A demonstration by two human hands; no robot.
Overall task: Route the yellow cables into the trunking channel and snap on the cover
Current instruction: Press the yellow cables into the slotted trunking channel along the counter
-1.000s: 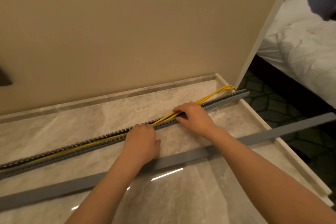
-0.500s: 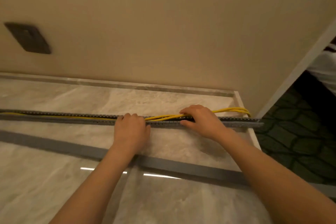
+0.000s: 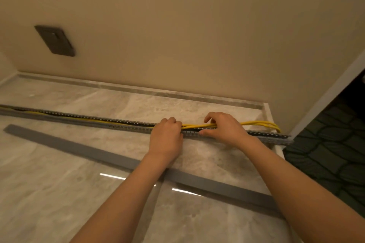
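A long grey slotted trunking channel [image 3: 79, 118] lies across the marble floor near the wall. The yellow cables [image 3: 258, 123] sit inside it on the left, rise out of it between my hands, and loop past its right end. My left hand [image 3: 166, 137] presses down on the channel with curled fingers over the cables. My right hand [image 3: 223, 127] is beside it, fingers closed around the raised cables, thumb against the channel's near wall. The flat grey cover [image 3: 83, 149] lies loose on the floor, nearer to me, running under my forearms.
A beige wall [image 3: 177, 35] stands just behind the channel, with a dark switch plate [image 3: 55, 40] on it at the left. The marble floor [image 3: 59, 193] ends at a raised edge on the right, beyond which is dark patterned carpet [image 3: 325, 154].
The view has swung to the left, bringing the switch plate into sight. Both hands stay on the channel and cables; my right fingers have lifted and curled over the yellow cables.
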